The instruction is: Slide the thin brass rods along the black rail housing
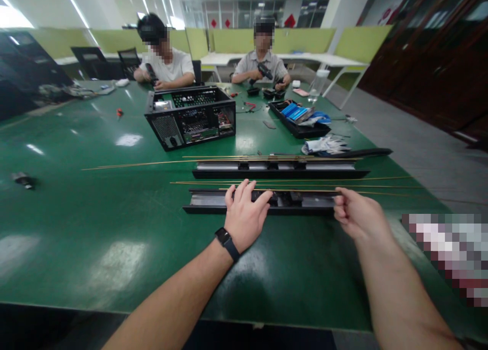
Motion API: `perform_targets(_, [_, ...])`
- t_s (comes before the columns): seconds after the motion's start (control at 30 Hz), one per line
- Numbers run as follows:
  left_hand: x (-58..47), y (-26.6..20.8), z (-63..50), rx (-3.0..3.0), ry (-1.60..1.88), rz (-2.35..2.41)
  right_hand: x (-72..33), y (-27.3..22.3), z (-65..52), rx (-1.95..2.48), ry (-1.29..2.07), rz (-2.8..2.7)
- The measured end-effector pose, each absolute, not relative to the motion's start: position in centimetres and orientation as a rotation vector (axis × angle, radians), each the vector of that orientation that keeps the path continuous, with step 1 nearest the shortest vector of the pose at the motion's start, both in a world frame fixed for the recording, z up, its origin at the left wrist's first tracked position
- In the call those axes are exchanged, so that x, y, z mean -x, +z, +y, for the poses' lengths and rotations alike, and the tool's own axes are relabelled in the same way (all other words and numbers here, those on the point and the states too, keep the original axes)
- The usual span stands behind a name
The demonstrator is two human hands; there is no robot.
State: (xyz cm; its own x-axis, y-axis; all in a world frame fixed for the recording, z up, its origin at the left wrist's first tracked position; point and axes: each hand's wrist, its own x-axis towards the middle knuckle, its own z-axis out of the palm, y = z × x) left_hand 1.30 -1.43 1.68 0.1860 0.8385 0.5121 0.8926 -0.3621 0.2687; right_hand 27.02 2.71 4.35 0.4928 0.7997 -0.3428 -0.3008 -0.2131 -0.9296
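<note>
Directly before me lies a long black channel with a silvery inside and dark blocks set in it. My left hand, wearing a dark watch, rests over its middle with fingers spread; what lies beneath the palm is hidden. At the channel's right end, my right hand is closed, thumb and forefinger pinching a thin brass-coloured rod that runs along the channel's far edge. Behind it lies a second similar channel, also holding dark blocks. Several more thin rods lie between and along the two channels.
A black computer case with an open side stands further back on the green table. A black tray with blue packets and white gloves are right of it. Two people sit opposite, holding power drills. A small dark part lies far left.
</note>
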Motion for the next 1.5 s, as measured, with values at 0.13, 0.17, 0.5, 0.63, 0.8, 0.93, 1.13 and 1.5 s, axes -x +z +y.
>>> perform_targets(0.13, [-1.35, 1.66, -1.44, 2.348, -0.915, -1.721, -26.87, 4.46, 2.63, 1.459, 1.097, -0.496])
perform_targets(0.17, [-1.35, 1.67, -1.44, 2.349, -0.912, -1.722, -26.86, 4.46, 2.62, 1.458, 1.100, -0.500])
perform_targets(0.5, [-1.29, 1.75, -1.46, 2.363, -0.903, -1.723, -27.01, 4.25, 2.74, 1.439, 1.049, -0.444])
perform_targets(0.63, [-1.25, 1.76, -1.44, 2.363, -0.897, -1.720, -27.18, 4.37, 2.77, 1.431, 1.039, -0.404])
perform_targets(0.8, [-1.31, 1.77, -1.42, 2.359, -0.888, -1.725, -26.99, 4.70, 2.69, 1.437, 1.047, -0.397])
perform_targets(0.93, [-1.31, 1.69, -1.43, 2.353, -0.892, -1.726, -26.98, 4.56, 2.70, 1.438, 1.071, -0.413])
perform_targets(1.13, [-1.28, 1.57, -1.37, 2.349, -0.895, -1.717, -27.26, 3.99, 2.90, 1.430, 1.061, -0.446])
perform_targets(1.5, [-1.23, 1.52, -1.34, 2.352, -0.894, -1.709, -27.14, 4.13, 2.70, 1.460, 1.076, -0.506])
